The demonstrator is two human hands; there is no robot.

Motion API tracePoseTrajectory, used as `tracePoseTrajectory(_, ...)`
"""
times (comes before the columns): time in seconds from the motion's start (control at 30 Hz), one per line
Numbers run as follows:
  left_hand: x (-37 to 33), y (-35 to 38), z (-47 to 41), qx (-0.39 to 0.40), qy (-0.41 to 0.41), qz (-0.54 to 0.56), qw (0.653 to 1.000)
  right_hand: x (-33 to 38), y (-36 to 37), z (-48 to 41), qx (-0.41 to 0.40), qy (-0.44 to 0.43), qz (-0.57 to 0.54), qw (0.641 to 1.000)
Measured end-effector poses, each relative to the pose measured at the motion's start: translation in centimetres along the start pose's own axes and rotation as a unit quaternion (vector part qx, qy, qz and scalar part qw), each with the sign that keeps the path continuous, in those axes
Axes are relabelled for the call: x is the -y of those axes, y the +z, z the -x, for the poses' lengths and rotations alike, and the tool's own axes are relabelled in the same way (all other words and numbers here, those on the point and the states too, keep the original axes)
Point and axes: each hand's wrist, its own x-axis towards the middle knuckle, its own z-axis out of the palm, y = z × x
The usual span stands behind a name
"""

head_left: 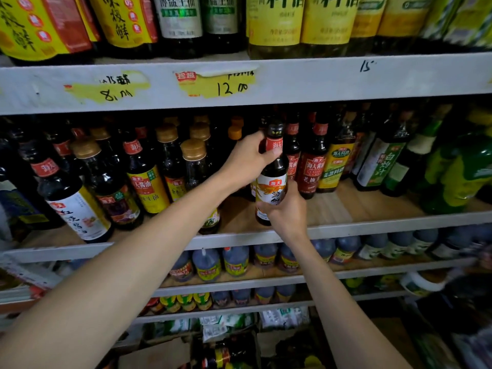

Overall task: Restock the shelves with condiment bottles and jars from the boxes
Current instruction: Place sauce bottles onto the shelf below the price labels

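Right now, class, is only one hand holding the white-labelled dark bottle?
No: the left hand grips the neck of the bottle, and the right hand grips its lower body.

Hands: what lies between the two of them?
Only the bottle: left hand grips its neck, right hand holds its base, its white label between. Head view.

A small grocery shop, seen at its condiment shelves.

White shelves [399,75] run in tiers from top to bottom, each packed with rows of like goods: yellow-labelled bottles [274,20] on the top tier, dark sauce bottles [143,179] with printed brand labels on the middle one, squat jugs [207,265] below, and smaller containers [186,302] lower still. Handwritten price tags [223,85] on torn yellow paper are stuck to the top shelf's edge, one reading 12.00. At the right, "15" [367,65] is penned straight onto that edge. White packets [282,316] lie on the lowest tier.
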Motion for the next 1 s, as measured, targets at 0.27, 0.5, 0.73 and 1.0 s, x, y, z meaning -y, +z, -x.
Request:
tracePoseTrajectory(0.27, 2.3, 0.5, -0.1, 0.014, -0.023, 0.01, 1.0, -2.3, 1.5, 0.0, -0.004, -0.01, 0.021, 1.0)
tracePoseTrajectory(0.5, 2.5, 0.5, 0.2, 0.001, -0.016, 0.006, 1.0, -2.9, 2.2, 0.7, -0.026, -0.033, 0.014, 0.999)
tracePoseTrajectory(0.73, 2.4, 1.1, 4.2, -0.163, 0.054, -0.122, 0.978, -2.4, 2.2, 4.3, -0.07, 0.02, 0.005, 0.997)
tracePoseTrajectory(1.0, 9.5, 10.0, 19.2, 0.042, 0.091, -0.063, 0.993, -12.4, 1.0, 22.8, -0.272, 0.287, 0.072, 0.916)
